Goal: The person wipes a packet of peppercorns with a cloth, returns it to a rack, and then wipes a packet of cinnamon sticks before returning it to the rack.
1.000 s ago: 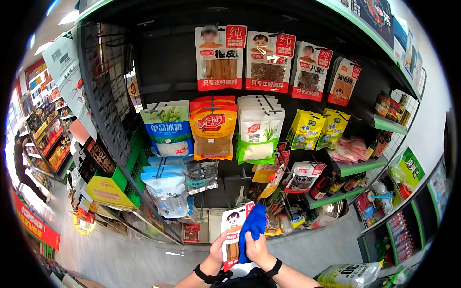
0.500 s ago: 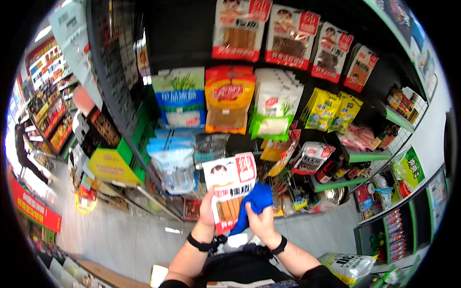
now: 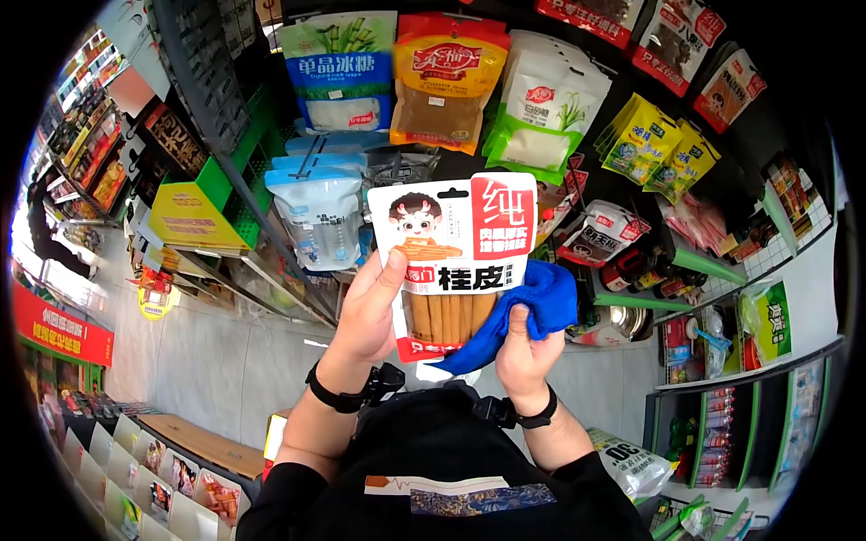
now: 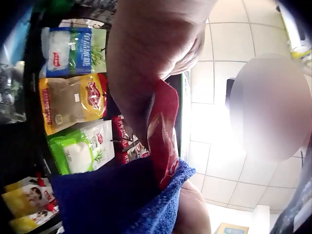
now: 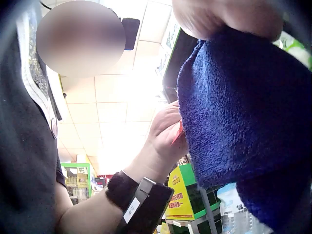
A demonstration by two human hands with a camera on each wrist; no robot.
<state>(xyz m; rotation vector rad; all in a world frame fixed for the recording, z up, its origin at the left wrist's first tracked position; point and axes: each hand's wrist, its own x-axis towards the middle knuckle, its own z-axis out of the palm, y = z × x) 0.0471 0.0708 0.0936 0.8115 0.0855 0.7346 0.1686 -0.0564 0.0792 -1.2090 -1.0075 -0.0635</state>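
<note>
A white and red packet [image 3: 428,216] with brown sticks behind its window stands upright in front of the body. My left hand [image 3: 365,311] grips its left edge, thumb on the front. At its lower right, my right hand [image 3: 528,356] holds a blue cloth [image 3: 550,302] under the thumb, the cloth lying over the packet's lower corner. In the left wrist view the packet's red edge [image 4: 163,131] shows between the left hand [image 4: 151,48] and the cloth [image 4: 122,195]. The cloth [image 5: 243,107] hides most of the packet in the right wrist view, below the right hand [image 5: 229,17].
Behind the packet hang blue [image 3: 338,72], orange [image 3: 449,81] and green-white bags [image 3: 541,108] on a dark rack. Yellow packets [image 3: 645,135] hang to the right, above bottles on green-edged shelves. A yellow box [image 3: 189,215] stands at the left; a large bag [image 3: 631,464] lies low at the right.
The packet has come up and nearer the head camera, its front now fully facing it. The cloth has shifted from beside the packet to its lower right corner. The view has tilted down.
</note>
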